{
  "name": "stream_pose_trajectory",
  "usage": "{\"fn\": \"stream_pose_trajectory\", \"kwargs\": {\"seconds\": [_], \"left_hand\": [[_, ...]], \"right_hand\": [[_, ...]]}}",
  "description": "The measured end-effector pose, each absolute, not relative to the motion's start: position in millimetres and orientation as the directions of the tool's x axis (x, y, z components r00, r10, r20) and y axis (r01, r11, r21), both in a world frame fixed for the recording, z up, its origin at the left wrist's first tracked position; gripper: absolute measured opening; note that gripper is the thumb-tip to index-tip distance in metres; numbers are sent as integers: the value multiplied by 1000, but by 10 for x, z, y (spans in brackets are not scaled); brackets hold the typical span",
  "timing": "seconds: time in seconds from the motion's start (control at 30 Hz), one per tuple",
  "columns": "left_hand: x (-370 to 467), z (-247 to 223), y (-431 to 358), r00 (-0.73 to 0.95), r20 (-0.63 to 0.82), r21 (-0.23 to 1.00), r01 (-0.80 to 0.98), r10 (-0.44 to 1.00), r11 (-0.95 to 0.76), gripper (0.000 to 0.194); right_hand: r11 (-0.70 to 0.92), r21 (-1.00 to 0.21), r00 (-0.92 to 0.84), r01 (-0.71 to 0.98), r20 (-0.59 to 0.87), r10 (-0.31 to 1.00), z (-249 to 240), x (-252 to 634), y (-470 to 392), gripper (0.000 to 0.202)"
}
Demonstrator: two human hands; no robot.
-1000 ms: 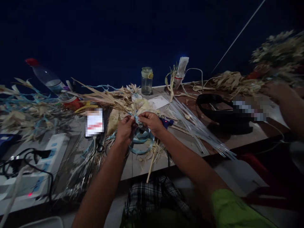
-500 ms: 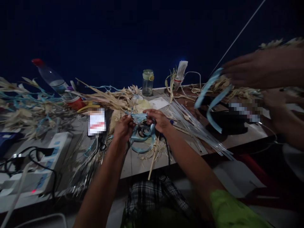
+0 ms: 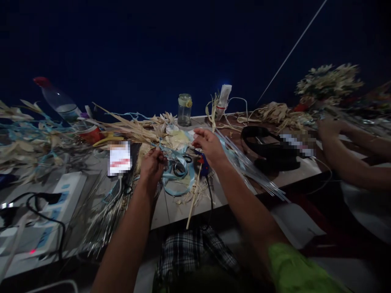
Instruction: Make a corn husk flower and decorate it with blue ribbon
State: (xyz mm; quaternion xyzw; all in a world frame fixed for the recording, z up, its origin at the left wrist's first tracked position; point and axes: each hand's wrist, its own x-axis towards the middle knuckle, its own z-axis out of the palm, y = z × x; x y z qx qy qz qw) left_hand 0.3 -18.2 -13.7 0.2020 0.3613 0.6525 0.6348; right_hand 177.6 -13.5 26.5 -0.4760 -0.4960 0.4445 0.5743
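In the head view, my left hand [image 3: 152, 166] is closed in a pinch on the blue-wrapped stem of a dried-husk flower [image 3: 159, 133]. Pale husk strips [image 3: 132, 127] fan out behind it. A loose blue ribbon [image 3: 179, 192] curls on the table between my hands, around a dark ring-shaped item [image 3: 180, 169]. My right hand [image 3: 210, 148] hovers to the right with its fingers bent and slightly apart; I see nothing held in them. Under that hand lies a blue and red tool [image 3: 202, 164] with a black cord, partly hidden.
A power strip [image 3: 62, 203], a phone [image 3: 119, 159] and thin wires [image 3: 106, 228] lie at left. Behind stand a red-capped bottle [image 3: 61, 101] and a clear jar [image 3: 184, 112]. Clear sticks [image 3: 250, 167] and a black strap [image 3: 269, 150] lie at right, near another person's arm [image 3: 345, 150].
My right hand has let go of the ribbon and moved away to the right; the ribbon between my hands has slackened. The other person's hand with blue strips has withdrawn. The view has shifted slightly right.
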Motion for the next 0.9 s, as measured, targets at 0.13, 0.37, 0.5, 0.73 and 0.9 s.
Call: {"fn": "stream_pose_trajectory", "kwargs": {"seconds": [0.13,0.37,0.5,0.73,0.9], "left_hand": [[-61,-79,-186,-180,-178,702,-712,967,-3,19],[-36,-96,-177,-252,-184,715,-698,950,-47,21],[8,-112,-201,-205,-138,722,-690,969,-44,19],[36,-95,-229,-148,-135,724,-690,980,-4,21],[53,-111,-226,-139,-152,733,-680,979,17,22]], "right_hand": [[145,-984,133,-107,130,983,449,2096,-287,28],[53,-935,104,351,95,990,191,2464,-369,18],[-63,-740,3,670,-82,997,73,2465,-460,26],[-190,-402,183,896,-58,981,-109,2260,-584,63],[-198,-427,202,882,-38,979,-230,2150,-564,64]]}}
